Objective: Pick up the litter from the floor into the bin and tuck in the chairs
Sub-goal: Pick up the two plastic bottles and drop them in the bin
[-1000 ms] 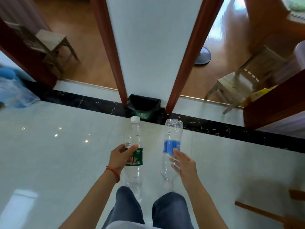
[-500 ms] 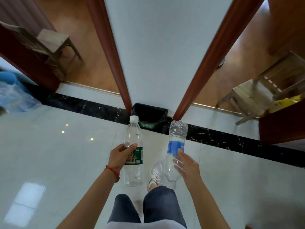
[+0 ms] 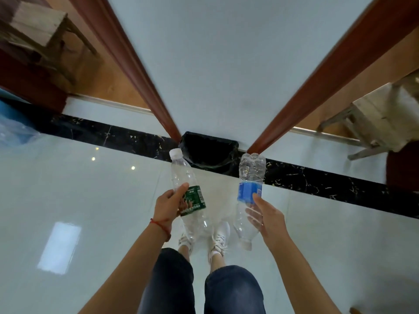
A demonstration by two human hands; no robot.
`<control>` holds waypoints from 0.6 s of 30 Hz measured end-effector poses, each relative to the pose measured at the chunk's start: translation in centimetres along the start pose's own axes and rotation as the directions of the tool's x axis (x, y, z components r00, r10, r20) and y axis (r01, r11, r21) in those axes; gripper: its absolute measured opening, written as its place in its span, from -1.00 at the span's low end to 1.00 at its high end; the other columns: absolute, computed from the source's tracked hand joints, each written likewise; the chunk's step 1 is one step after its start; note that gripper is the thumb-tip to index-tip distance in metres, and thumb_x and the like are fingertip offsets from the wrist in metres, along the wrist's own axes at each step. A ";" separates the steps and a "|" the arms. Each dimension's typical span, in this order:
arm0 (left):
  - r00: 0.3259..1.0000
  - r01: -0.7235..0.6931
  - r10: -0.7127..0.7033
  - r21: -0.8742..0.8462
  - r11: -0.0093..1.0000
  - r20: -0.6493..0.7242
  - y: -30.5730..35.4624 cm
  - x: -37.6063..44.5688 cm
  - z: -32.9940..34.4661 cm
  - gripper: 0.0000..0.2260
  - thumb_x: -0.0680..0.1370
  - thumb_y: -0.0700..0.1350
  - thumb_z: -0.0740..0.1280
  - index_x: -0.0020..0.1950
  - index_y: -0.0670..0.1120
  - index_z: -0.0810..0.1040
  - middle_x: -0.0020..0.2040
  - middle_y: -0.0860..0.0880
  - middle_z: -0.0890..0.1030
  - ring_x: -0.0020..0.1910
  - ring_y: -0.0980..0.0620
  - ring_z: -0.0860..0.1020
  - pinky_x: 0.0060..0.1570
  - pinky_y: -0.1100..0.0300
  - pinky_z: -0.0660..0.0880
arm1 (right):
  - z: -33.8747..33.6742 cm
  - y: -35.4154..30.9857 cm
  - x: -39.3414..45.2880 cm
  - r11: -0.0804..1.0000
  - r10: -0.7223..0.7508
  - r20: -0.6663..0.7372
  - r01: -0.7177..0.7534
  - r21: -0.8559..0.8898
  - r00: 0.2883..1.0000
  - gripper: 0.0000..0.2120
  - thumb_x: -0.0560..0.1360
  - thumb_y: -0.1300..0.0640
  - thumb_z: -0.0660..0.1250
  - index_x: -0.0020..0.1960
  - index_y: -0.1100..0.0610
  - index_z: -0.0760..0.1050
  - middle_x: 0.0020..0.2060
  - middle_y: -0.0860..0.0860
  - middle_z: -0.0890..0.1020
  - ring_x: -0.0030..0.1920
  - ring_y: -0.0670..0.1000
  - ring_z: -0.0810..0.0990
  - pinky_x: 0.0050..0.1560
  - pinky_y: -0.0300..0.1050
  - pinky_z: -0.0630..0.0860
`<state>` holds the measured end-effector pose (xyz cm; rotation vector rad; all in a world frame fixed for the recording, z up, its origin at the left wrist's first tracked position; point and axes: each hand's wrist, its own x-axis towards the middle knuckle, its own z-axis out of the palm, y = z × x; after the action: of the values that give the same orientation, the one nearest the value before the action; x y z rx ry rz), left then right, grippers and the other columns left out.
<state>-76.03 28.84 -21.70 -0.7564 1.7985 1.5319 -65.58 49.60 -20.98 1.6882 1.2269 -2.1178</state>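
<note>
My left hand [image 3: 167, 206] grips a clear empty bottle with a green label [image 3: 186, 191], its white cap pointing away from me. My right hand [image 3: 265, 215] holds a clear bottle with a blue label [image 3: 249, 189] upside down, cap toward me. Both bottles hang in the air just short of the bin [image 3: 209, 151], a black-lined bin that stands on the floor against the white wall between two red-brown door frames. One wooden chair [image 3: 383, 118] stands in the doorway at the right. Another wooden chair [image 3: 38, 26] is in the room at the upper left.
A black marble strip [image 3: 317, 182] crosses the glossy pale floor in front of the wall. A blue plastic bag [image 3: 13, 130] lies at the far left. My legs and white shoes [image 3: 217, 239] are below the bottles. A dark red door [image 3: 403, 168] stands at the right edge.
I have walked closer to the wall, so the bin now lies just beyond the two bottles. Both hands keep their hold on the bottles.
</note>
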 end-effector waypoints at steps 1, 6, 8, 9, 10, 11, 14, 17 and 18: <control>1.000 0.015 -0.015 0.007 1.000 0.003 -0.2 1.2 0.2 -0.75 0.43 0.03 0.38 -0.14 -0.17 0.55 -0.17 -0.13 0.62 -0.19 -0.04 0.60 -0.14 0.07 0.57 | 0.2 0.2 0.8 1.000 0.005 -0.007 -0.005 -0.002 1.000 -0.58 0.40 0.00 0.39 0.17 0.19 0.47 -0.03 0.08 0.63 -0.03 0.05 0.61 -0.15 -0.15 0.51; 0.997 0.066 -0.068 0.067 0.996 0.023 -1.5 6.6 0.7 -0.71 0.42 0.03 0.39 -0.12 -0.21 0.54 -0.18 -0.13 0.61 -0.21 -0.03 0.59 -0.21 0.11 0.56 | 1.2 1.4 4.8 0.999 0.034 -0.032 -0.034 0.007 0.999 -0.62 0.44 0.06 0.36 0.18 0.22 0.46 0.04 0.13 0.60 0.02 0.09 0.59 -0.01 -0.09 0.49; 0.996 0.077 -0.080 0.091 0.993 0.037 -1.9 8.5 0.7 -0.67 0.41 0.03 0.40 -0.07 -0.24 0.54 -0.18 -0.13 0.61 -0.21 -0.03 0.59 -0.22 0.12 0.56 | 1.8 1.9 6.1 0.999 0.039 -0.042 -0.039 -0.013 0.998 -0.66 0.46 0.08 0.35 0.17 0.23 0.46 0.01 0.13 0.61 0.03 0.09 0.59 0.05 -0.06 0.48; 0.995 0.083 -0.088 0.104 0.991 0.043 -2.1 9.4 0.7 -0.65 0.41 0.03 0.40 -0.05 -0.25 0.54 -0.16 -0.14 0.62 -0.20 -0.03 0.59 -0.21 0.12 0.56 | 2.1 2.1 6.7 0.999 0.040 -0.045 -0.041 -0.022 0.998 -0.67 0.46 0.08 0.34 0.16 0.23 0.47 0.01 0.13 0.61 0.04 0.10 0.59 0.05 -0.06 0.48; 0.994 0.090 -0.096 0.119 0.989 0.047 -2.2 10.3 0.7 -0.64 0.41 0.04 0.40 -0.03 -0.25 0.54 -0.15 -0.15 0.62 -0.19 -0.04 0.59 -0.20 0.11 0.56 | 2.4 2.3 7.2 0.999 0.042 -0.047 -0.044 -0.031 0.998 -0.68 0.47 0.09 0.33 0.16 0.23 0.47 0.01 0.13 0.61 0.04 0.10 0.59 0.04 -0.06 0.47; 0.993 0.098 -0.105 0.129 0.987 0.048 -2.3 11.2 0.7 -0.65 0.41 0.04 0.40 -0.03 -0.24 0.55 -0.14 -0.15 0.62 -0.18 -0.04 0.59 -0.19 0.10 0.56 | 2.6 2.5 7.7 0.998 0.045 -0.048 -0.047 -0.039 0.998 -0.69 0.47 0.10 0.33 0.15 0.22 0.48 0.00 0.13 0.61 0.05 0.10 0.59 0.03 -0.07 0.48; 0.988 0.138 -0.146 0.126 0.982 0.058 -2.5 13.5 1.2 -0.69 0.41 0.05 0.39 -0.10 -0.20 0.55 -0.16 -0.14 0.62 -0.21 -0.02 0.59 -0.24 0.13 0.55 | 3.1 3.0 9.2 0.998 0.047 -0.054 -0.049 -0.040 0.997 -0.71 0.47 0.12 0.33 0.14 0.21 0.48 0.00 0.13 0.60 0.04 0.10 0.59 0.04 -0.07 0.48; 0.976 0.199 -0.207 0.107 0.974 0.065 -2.4 15.3 2.2 -0.68 0.41 0.06 0.40 -0.12 -0.20 0.55 -0.19 -0.13 0.61 -0.23 -0.01 0.57 -0.31 0.15 0.55 | 2.9 3.4 10.2 0.999 0.035 -0.057 -0.036 -0.016 0.998 -0.69 0.45 0.09 0.35 0.15 0.19 0.47 0.03 0.14 0.60 0.06 0.11 0.58 0.09 -0.03 0.47; 0.971 0.220 -0.228 0.105 0.970 0.068 -2.3 16.0 2.6 -0.67 0.40 0.07 0.40 -0.12 -0.21 0.55 -0.19 -0.13 0.61 -0.23 -0.01 0.57 -0.34 0.16 0.55 | 2.7 3.5 10.6 1.000 0.031 -0.057 -0.031 -0.002 0.998 -0.68 0.45 0.08 0.34 0.14 0.19 0.47 0.03 0.14 0.60 0.06 0.10 0.59 0.08 -0.04 0.48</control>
<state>-83.93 30.76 -35.85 -0.8099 1.6544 1.3000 -69.19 49.16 -31.90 1.7659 1.2101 -2.0632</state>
